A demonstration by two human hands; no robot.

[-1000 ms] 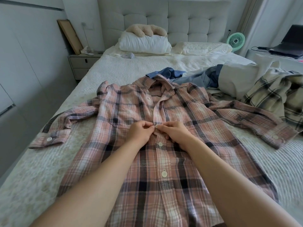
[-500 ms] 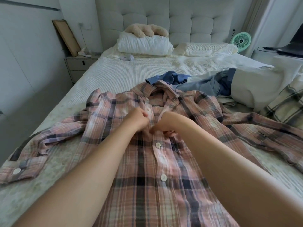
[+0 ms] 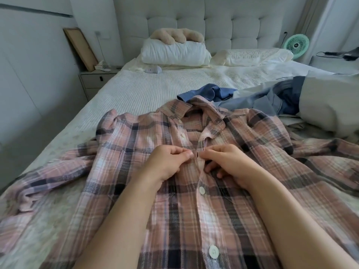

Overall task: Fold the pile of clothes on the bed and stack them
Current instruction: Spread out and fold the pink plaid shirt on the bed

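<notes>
A pink and dark plaid shirt (image 3: pixel 136 144) lies spread face up on the white bed (image 3: pixel 136 90), collar toward the headboard, sleeves out to both sides. My left hand (image 3: pixel 167 162) pinches the left edge of the button placket at chest height. My right hand (image 3: pixel 227 162) pinches the other edge right beside it, at a buttonhole. Two white buttons below my hands are fastened. Behind the collar lies a blue garment (image 3: pixel 209 92), with a grey-blue garment (image 3: pixel 258 101) and a pale grey one (image 3: pixel 328 105) heaped to the right.
Two pillows (image 3: pixel 174 53) and a beige plush toy (image 3: pixel 176 35) lie against the padded headboard. A nightstand (image 3: pixel 95 80) with a leaning frame stands at the left. A green fan (image 3: pixel 297 43) sits at the far right. Wardrobe doors line the left wall.
The view has moved closer to the shirt. Both hands have shifted up the placket from the previous button to the one nearer the collar.
</notes>
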